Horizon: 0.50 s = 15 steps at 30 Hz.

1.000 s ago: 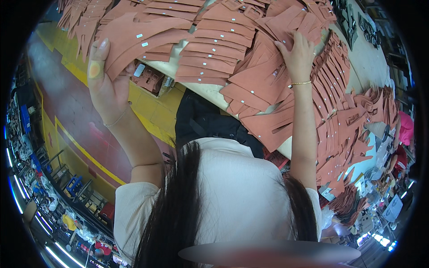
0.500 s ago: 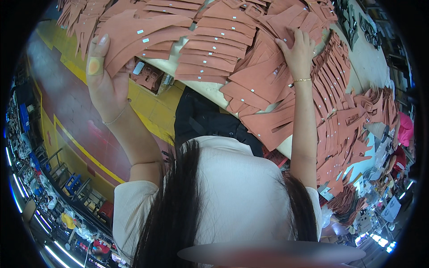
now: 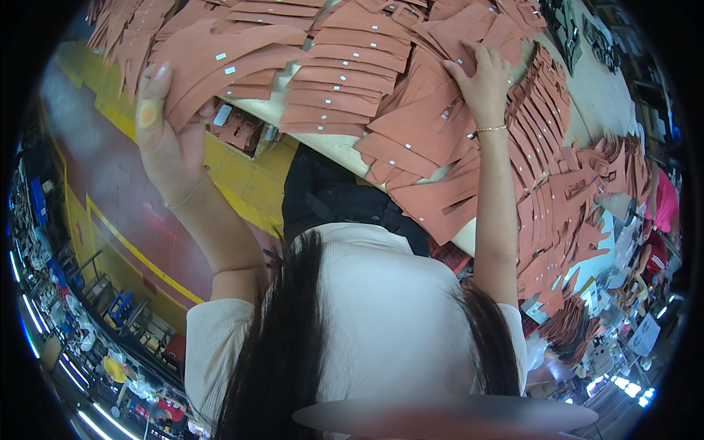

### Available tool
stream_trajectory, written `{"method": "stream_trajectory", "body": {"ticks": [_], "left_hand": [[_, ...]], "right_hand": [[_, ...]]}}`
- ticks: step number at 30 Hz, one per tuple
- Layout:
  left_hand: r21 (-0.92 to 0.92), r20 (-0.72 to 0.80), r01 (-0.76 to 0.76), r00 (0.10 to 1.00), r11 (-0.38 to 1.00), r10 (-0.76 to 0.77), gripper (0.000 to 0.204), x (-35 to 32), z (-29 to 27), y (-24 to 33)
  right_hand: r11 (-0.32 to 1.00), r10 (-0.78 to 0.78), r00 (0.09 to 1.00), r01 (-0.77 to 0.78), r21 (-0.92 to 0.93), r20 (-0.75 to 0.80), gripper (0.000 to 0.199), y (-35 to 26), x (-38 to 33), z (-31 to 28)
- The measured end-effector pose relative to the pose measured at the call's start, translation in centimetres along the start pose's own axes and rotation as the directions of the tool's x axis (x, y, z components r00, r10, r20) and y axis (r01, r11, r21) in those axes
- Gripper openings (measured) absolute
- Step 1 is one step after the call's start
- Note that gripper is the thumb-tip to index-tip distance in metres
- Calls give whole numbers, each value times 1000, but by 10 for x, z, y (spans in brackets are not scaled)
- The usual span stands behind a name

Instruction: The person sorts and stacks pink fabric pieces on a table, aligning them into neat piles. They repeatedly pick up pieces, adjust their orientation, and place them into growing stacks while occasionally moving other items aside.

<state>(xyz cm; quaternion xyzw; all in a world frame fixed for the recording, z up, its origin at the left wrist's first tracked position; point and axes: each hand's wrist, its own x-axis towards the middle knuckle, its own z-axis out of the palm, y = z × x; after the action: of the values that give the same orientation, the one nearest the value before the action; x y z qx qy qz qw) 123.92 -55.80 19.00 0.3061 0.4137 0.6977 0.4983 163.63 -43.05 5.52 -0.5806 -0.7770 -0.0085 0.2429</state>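
Observation:
My left hand [image 3: 172, 136] is closed on the near left end of curved, reddish-brown leather-like pieces [image 3: 209, 70]. Its thumb lies on top, while the other fingers go under the edge and are partly hidden. Small white labels sit on these pieces. My right hand [image 3: 482, 84] rests on a pile of similar cut pieces [image 3: 418, 136] farther right, fingers a little bent and thumb held apart. Between the hands lies a fanned row of labelled strips [image 3: 341, 77], overlapping one another.
Pale table edge [image 3: 253, 110] runs diagonally in front of me. Under it stands a box [image 3: 242, 136] of brown pieces. More strips [image 3: 543, 154] cover the table's right side, with dark pieces [image 3: 568, 44] beyond. Red and yellow floor [image 3: 132, 191] lies left; people [image 3: 664, 198] are far right.
The whole view has shifted slightly leftward. Both hands keep much the same pose, the left on the curved pieces and the right on the pile.

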Motion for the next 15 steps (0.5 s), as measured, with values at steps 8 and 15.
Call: {"method": "stream_trajectory", "body": {"ticks": [8,15], "left_hand": [[16,-165,26,986,1000,-23,35,1,11,2],[38,259,260,930,965,-261,32,-11,61,-30]], "right_hand": [[1000,-21,997,19,-22,-71,47,-5,-1,-3],[995,-72,996,75,64,-54,39,-3,9,-14]]}}
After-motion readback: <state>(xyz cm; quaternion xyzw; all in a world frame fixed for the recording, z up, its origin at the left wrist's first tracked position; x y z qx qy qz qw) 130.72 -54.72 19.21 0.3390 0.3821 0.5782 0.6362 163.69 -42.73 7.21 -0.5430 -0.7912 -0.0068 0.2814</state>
